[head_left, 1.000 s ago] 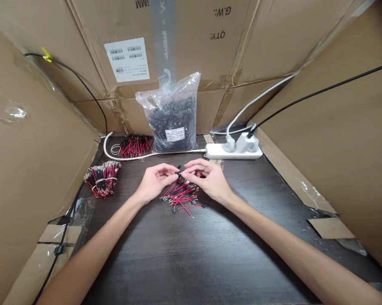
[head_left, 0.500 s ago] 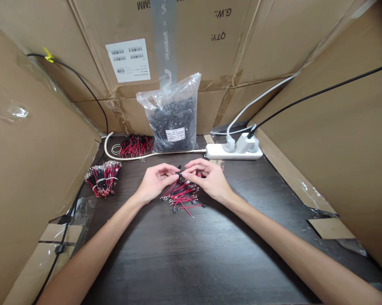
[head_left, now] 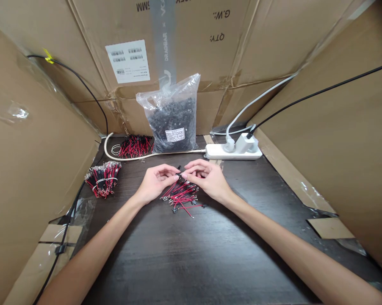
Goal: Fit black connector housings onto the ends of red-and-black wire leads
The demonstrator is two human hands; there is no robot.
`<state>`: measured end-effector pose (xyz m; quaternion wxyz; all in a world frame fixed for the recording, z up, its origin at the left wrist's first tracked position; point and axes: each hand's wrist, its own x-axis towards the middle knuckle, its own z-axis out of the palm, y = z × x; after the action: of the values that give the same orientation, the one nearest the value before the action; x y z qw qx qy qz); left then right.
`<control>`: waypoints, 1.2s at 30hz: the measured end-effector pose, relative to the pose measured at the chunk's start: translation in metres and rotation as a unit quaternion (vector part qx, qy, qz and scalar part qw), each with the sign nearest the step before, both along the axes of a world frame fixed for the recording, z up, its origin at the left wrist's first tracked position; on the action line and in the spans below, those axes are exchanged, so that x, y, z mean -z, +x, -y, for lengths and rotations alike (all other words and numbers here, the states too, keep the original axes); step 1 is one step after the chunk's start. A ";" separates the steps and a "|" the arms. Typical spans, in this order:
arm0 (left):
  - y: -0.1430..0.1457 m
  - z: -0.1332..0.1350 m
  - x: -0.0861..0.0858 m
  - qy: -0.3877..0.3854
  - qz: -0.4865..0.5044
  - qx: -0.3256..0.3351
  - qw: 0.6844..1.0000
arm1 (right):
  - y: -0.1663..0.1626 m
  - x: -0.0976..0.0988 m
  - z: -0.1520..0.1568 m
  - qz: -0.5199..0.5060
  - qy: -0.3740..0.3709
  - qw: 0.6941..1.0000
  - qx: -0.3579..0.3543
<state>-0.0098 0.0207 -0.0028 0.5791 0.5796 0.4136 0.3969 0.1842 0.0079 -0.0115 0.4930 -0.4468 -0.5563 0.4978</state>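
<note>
My left hand (head_left: pixel 155 181) and my right hand (head_left: pixel 209 178) meet fingertip to fingertip above a loose pile of short red and black wires (head_left: pixel 183 192). Pinched in the left fingers is a small black connector housing (head_left: pixel 179 174). The right thumb and forefinger press together right beside it; what they grip, probably a thin wire end, is mostly hidden. At the near edge of the pile lie a few small black connector pieces (head_left: pixel 174 210) and a single red wire (head_left: pixel 187 212).
A clear bag of black connectors (head_left: pixel 173 118) leans on the cardboard wall. Left of it sits another wire heap (head_left: pixel 136 146), and nearer a tied wire bundle (head_left: pixel 103 178). A white power strip (head_left: pixel 233 151) with plugs lies at the back right. Cardboard walls enclose the dark table (head_left: pixel 191 262).
The right fingers have shifted very slightly, and the red wire seen beneath them before is less visible. Both hands stay in nearly the same place.
</note>
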 end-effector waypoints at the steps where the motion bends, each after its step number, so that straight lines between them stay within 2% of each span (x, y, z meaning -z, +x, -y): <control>1: 0.000 0.000 0.000 0.001 -0.001 0.000 1.000 | 0.000 0.000 0.000 0.003 0.001 1.000 0.000; 15: 0.000 0.002 -0.002 0.008 -0.016 0.003 1.000 | -0.002 -0.001 0.003 0.027 0.019 0.999 0.005; 36: 0.000 0.001 -0.001 -0.016 0.004 -0.013 1.000 | 0.000 0.007 -0.005 -0.019 -0.010 1.000 -0.022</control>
<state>-0.0093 0.0194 -0.0022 0.5848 0.5633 0.4247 0.4005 0.1845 0.0128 -0.0180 0.4882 -0.4301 -0.5515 0.5220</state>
